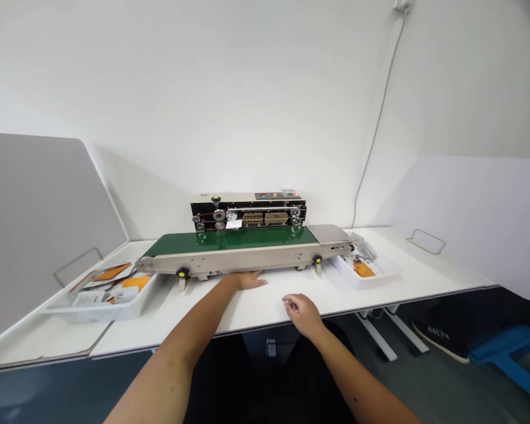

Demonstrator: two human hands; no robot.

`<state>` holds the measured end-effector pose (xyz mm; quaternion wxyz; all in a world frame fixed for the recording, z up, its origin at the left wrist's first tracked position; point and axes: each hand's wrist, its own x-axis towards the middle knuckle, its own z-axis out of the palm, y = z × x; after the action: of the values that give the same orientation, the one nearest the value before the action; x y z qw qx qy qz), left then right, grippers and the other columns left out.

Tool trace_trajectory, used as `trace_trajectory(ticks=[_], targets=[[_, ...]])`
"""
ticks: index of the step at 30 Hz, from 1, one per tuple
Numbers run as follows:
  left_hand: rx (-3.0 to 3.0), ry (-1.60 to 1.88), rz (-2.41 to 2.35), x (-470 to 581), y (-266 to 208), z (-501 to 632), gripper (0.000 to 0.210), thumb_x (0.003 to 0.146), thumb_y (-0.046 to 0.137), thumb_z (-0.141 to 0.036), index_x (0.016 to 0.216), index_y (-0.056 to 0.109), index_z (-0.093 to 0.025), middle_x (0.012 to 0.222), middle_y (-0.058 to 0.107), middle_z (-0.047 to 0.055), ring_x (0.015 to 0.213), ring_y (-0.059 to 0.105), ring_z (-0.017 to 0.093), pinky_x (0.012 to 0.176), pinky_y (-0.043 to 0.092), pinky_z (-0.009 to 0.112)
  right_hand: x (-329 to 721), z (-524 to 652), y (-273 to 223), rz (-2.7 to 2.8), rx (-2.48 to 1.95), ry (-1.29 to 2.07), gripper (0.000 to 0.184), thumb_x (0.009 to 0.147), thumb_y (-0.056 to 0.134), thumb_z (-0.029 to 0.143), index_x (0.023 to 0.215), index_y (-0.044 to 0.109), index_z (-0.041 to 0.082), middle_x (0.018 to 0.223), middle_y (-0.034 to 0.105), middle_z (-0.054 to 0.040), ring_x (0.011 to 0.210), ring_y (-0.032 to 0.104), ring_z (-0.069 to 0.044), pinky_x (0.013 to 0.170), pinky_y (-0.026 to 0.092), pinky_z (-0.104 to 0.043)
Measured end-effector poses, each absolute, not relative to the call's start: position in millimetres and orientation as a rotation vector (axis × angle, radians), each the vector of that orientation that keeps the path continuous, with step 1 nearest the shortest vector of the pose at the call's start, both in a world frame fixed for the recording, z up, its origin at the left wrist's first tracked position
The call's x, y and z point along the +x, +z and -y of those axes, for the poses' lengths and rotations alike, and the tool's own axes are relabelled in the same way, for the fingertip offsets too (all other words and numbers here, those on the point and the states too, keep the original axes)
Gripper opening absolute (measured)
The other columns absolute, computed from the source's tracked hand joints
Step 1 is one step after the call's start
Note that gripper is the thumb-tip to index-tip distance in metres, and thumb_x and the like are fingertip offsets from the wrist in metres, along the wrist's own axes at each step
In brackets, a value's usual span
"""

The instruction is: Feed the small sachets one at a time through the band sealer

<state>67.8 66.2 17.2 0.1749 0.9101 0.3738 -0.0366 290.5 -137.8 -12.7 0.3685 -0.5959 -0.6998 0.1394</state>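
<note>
A band sealer (247, 212) with a green conveyor belt (238, 240) stands on the white table in front of me. My left hand (249, 280) lies at the lower front edge of the conveyor, thumb stretched to the right. Its other fingers are partly hidden under the conveyor frame (251, 264); I see nothing held. Nearer the table's front edge, my right hand (304, 313) rests with fingers loosely curled in, and no object shows in it. A small white tag (234, 224) is on the sealer's front, by the rollers.
To the left, a white tray (128, 311) holds several orange and grey packets. Another white tray (366, 282) with packets stands at the conveyor's right end. Grey side panels flank the table (265, 306). A cable (382, 112) hangs down the wall. A blue stool (512, 353) and a shoe (441, 341) are below right.
</note>
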Motion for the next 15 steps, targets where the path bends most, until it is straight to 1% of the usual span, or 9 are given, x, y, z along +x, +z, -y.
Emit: trace_trajectory(ticks=[2,3,5,7,8,10,12,14,15], targets=[[2.613,-0.048,-0.972,66.0,16.4,-60.2,0.090,0.087,0.045,-0.077,0.159,0.027,-0.026,0.162,0.033,0.011,0.147,0.036,0.033,0.120,0.029,0.046,290.9,128.0,-11.8,1.902,-1.516,0.274,0.037,0.091,0.051,0.027,0.122,0.070,0.023,0.113,0.072,-0.0081,0.112,0.061,-0.026,0.102,0.046,-0.040],[2.641,-0.007,-0.911,64.0,15.9,-55.4,0.089,0.087,0.049,-0.075,0.159,0.027,-0.028,0.162,0.033,0.010,0.147,0.037,0.032,0.120,0.030,0.045,291.2,121.0,-11.4,1.958,-1.516,0.244,0.042,0.091,0.050,0.026,0.130,0.066,0.021,0.125,0.068,-0.0103,0.122,0.056,-0.027,0.108,0.042,-0.041],[2.711,0.090,-0.767,56.6,15.2,-41.9,0.084,0.086,0.056,-0.069,0.157,0.032,-0.031,0.162,0.035,0.006,0.147,0.037,0.030,0.121,0.030,0.043,291.7,103.2,-10.9,2.053,-1.549,0.226,0.053,0.093,0.047,0.024,0.145,0.053,0.014,0.147,0.053,-0.0143,0.138,0.043,-0.028,0.116,0.033,-0.041],[2.786,0.183,-0.627,45.4,16.2,-24.7,0.077,0.087,0.061,-0.063,0.154,0.040,-0.031,0.161,0.037,0.006,0.149,0.033,0.030,0.123,0.026,0.044,291.2,82.0,-10.1,2.121,-1.612,0.237,0.057,0.096,0.043,0.025,0.151,0.043,0.009,0.157,0.040,-0.0168,0.147,0.033,-0.027,0.120,0.028,-0.041],[2.815,0.212,-0.571,39.2,17.5,-15.7,0.074,0.087,0.062,-0.061,0.152,0.043,-0.031,0.160,0.038,0.006,0.149,0.032,0.031,0.124,0.024,0.046,290.2,70.8,-9.3,2.146,-1.645,0.242,0.057,0.097,0.043,0.027,0.151,0.041,0.008,0.158,0.037,-0.0177,0.148,0.031,-0.028,0.120,0.027,-0.042],[2.849,0.223,-0.507,28.1,21.6,0.8,0.072,0.088,0.062,-0.059,0.152,0.044,-0.032,0.160,0.038,0.006,0.150,0.030,0.032,0.124,0.021,0.050,286.3,48.7,-5.9,2.146,-1.723,0.259,0.055,0.099,0.043,0.033,0.148,0.046,0.008,0.155,0.042,-0.0192,0.146,0.035,-0.030,0.119,0.027,-0.043],[2.860,0.206,-0.497,20.8,26.1,12.5,0.072,0.089,0.061,-0.058,0.153,0.040,-0.033,0.161,0.037,0.005,0.150,0.029,0.032,0.124,0.022,0.051,280.5,28.0,0.5,2.061,-1.816,0.309,0.049,0.100,0.043,0.038,0.138,0.057,0.010,0.144,0.054,-0.0204,0.139,0.044,-0.032,0.117,0.029,-0.046],[2.862,0.198,-0.513,18.0,28.7,18.5,0.073,0.089,0.060,-0.057,0.155,0.038,-0.034,0.161,0.036,0.004,0.150,0.029,0.032,0.124,0.023,0.051,273.8,9.9,9.0,1.965,-1.873,0.368,0.045,0.100,0.044,0.041,0.126,0.065,0.012,0.133,0.063,-0.0194,0.131,0.052,-0.033,0.114,0.032,-0.048],[2.862,0.202,-0.523,17.8,28.7,19.7,0.074,0.088,0.061,-0.057,0.154,0.038,-0.034,0.161,0.037,0.004,0.150,0.029,0.032,0.124,0.023,0.050,270.5,2.2,13.3,1.939,-1.877,0.387,0.043,0.100,0.045,0.042,0.124,0.067,0.014,0.130,0.065,-0.0178,0.129,0.053,-0.032,0.112,0.034,-0.047]])
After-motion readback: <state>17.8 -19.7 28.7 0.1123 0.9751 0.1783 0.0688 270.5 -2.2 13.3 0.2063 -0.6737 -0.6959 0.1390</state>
